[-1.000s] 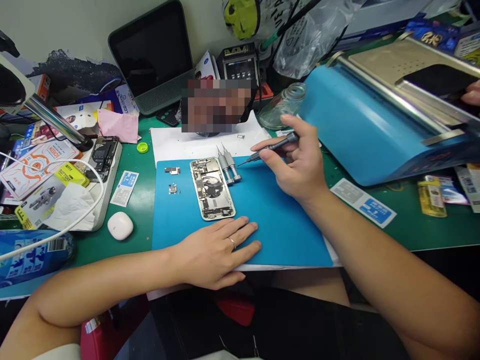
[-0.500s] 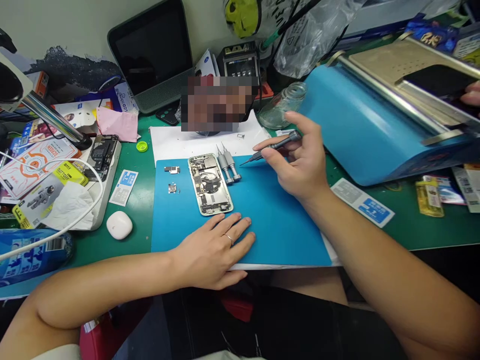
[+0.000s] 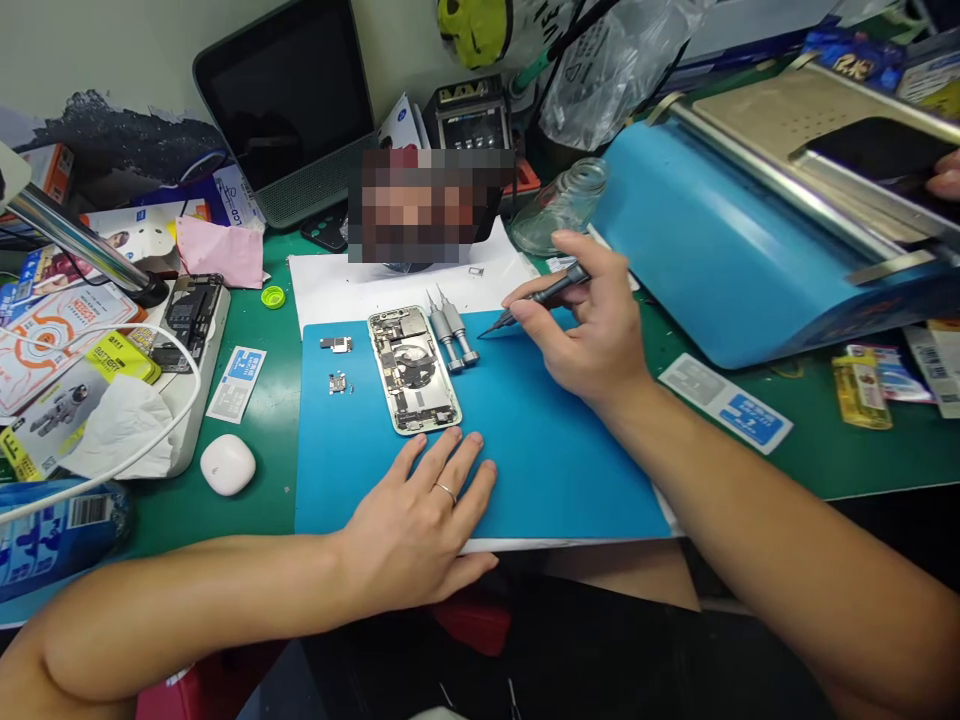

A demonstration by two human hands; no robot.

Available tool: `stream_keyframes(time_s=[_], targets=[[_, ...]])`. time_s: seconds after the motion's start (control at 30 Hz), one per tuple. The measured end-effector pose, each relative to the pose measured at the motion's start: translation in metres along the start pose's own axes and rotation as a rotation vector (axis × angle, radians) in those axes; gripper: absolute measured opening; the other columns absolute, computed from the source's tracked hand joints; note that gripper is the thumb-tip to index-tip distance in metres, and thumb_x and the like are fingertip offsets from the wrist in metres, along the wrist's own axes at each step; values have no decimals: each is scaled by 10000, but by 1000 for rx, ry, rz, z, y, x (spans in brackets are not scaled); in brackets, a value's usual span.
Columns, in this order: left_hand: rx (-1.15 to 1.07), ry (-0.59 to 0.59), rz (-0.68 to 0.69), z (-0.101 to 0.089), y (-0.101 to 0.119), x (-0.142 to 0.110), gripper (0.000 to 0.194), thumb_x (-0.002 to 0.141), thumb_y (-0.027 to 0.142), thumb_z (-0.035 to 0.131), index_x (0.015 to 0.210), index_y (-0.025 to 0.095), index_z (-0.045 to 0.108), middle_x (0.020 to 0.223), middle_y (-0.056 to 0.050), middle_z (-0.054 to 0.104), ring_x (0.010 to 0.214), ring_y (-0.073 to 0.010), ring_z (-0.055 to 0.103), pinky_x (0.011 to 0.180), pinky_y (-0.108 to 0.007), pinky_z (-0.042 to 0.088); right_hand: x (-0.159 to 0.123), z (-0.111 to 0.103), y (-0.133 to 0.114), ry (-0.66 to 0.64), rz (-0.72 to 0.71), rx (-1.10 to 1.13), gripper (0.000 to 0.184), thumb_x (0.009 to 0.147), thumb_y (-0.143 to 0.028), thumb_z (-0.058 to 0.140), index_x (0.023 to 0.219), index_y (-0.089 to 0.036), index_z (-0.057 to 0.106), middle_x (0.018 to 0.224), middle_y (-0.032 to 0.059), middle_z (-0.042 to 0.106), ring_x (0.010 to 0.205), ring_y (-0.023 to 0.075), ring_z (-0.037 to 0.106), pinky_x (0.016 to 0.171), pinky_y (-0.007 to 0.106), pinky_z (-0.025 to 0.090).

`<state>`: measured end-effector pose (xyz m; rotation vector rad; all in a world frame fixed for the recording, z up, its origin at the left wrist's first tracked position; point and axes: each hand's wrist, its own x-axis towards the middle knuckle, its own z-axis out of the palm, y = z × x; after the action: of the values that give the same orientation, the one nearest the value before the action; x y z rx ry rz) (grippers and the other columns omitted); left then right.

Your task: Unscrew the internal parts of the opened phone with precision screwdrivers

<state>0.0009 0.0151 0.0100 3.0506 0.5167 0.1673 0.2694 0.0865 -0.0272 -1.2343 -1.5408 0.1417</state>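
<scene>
An opened phone (image 3: 415,372) with its inside parts exposed lies on a blue mat (image 3: 555,470). My left hand (image 3: 420,510) rests flat on the mat just below the phone, fingers spread, a ring on one finger. In my right hand (image 3: 592,320) a slim dark screwdriver (image 3: 551,290) is held like a pen, its tip pointing left, close to the mat. Two grey screwdrivers (image 3: 453,330) lie side by side along the phone's right edge. Small metal phone parts (image 3: 337,382) sit on the mat left of the phone, with a flat dark-and-silver piece (image 3: 336,344) above them.
To the right stands a blue machine (image 3: 720,240) with a metal top, where another person's hand (image 3: 946,178) touches a dark phone. A glass jar (image 3: 559,210) leans behind the mat. A white rounded case (image 3: 228,465), boxes and a lamp pole (image 3: 90,240) crowd the left side.
My view has shifted slightly, so most things sit a little further left. My left fingers are a bit more spread. The screwdriver stays in my right hand, almost in the same place.
</scene>
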Motion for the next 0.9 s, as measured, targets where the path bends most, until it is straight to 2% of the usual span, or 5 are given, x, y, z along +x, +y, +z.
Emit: stream_keyframes(time_s=[0.13,0.3,0.53,0.7,0.9], targets=[[24,-56,-3,-1,0,1,749,994,598,456,1523,70,416,1616,-206,389,1487,-370,380,1173,-491,301,1,4,-5,-65,-131,-60,640,937,-267,667,1508,-338,386,972,39,762,834,225,744,764,383,632],[54,-89,17,-2,0,2,753,993,587,453,1538,70,400,1626,-218,364,1495,-375,362,1187,-497,262,5,7,-13,-121,-270,-85,787,935,-228,666,1581,-348,232,1015,30,774,839,208,751,773,356,652],[112,-63,21,-2,1,1,658,1052,511,312,1544,84,408,1615,-203,392,1486,-373,357,1186,-565,206,9,5,-20,-131,-337,-215,716,954,-240,658,1556,-336,281,969,14,781,830,208,746,775,350,652],[114,-70,25,-2,1,2,664,1054,515,307,1551,84,397,1618,-203,386,1490,-374,343,1184,-573,190,9,5,-21,-148,-421,-226,716,949,-211,663,1556,-298,293,977,28,774,860,216,739,798,356,646],[102,-71,32,-2,0,1,686,1045,536,333,1543,70,400,1615,-216,384,1492,-384,338,1191,-576,168,7,4,-22,-177,-424,-215,686,965,-219,637,1557,-307,304,989,18,780,849,205,719,797,344,633]])
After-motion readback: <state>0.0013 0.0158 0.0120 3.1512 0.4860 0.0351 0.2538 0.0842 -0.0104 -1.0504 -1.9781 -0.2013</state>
